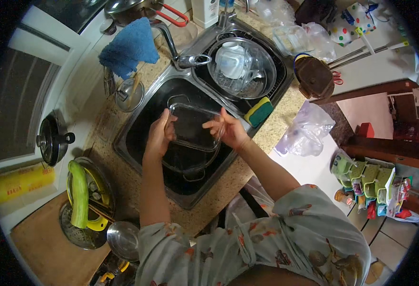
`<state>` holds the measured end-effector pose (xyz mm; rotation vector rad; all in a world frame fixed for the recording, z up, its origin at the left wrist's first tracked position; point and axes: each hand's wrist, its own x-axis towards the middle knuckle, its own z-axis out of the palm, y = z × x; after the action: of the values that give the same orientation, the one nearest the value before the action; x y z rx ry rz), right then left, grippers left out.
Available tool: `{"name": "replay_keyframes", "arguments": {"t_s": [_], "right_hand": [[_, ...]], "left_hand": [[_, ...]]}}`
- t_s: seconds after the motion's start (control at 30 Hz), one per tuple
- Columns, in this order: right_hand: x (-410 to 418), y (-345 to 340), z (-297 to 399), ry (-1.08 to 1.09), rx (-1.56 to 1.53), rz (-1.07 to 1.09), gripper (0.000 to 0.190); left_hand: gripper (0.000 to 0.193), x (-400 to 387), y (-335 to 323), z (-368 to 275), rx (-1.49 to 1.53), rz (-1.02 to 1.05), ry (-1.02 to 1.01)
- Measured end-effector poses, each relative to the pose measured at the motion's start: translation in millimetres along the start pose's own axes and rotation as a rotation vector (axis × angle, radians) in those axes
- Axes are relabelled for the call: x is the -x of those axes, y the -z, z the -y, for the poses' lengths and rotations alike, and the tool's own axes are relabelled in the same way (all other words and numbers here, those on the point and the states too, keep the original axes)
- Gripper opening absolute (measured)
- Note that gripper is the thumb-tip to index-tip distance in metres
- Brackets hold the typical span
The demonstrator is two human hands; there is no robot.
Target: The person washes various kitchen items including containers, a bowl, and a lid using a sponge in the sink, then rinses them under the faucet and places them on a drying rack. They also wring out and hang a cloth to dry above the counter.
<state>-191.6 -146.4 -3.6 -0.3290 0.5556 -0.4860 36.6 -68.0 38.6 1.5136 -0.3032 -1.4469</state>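
Over the left basin of a stainless steel sink (129, 132) I hold a clear rectangular glass dish (195, 143) in both hands. My left hand (161, 134) grips its left end, with the thumb on the rim. At the opposite end, my right hand (229, 130) has hold of the dish, its fingers partly seen through the glass. Beneath it in the basin lies a larger round vessel (191, 171) with loop handles. A yellow and green sponge (259, 112) rests on the sink's right edge. The faucet (191, 61) is turned toward the right basin.
A large clear bowl (272, 77) of dishes fills the right basin. A blue cloth (131, 46) hangs behind the sink. At left are a green gourd (80, 193) over a steel pan, a black-handled lid (52, 139) and a wooden board (52, 246). A plastic bag (307, 130) hangs right.
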Motion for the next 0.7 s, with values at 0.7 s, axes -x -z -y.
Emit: {"name": "replay_keyframes", "arguments": {"t_s": [0.7], "right_hand": [[-34.0,-117.6,-59.4,0.751,1.070,0.446,0.030]], "left_hand": [[0.033,10.5,2.2,64.0,-0.122,-0.474,-0.602]]}}
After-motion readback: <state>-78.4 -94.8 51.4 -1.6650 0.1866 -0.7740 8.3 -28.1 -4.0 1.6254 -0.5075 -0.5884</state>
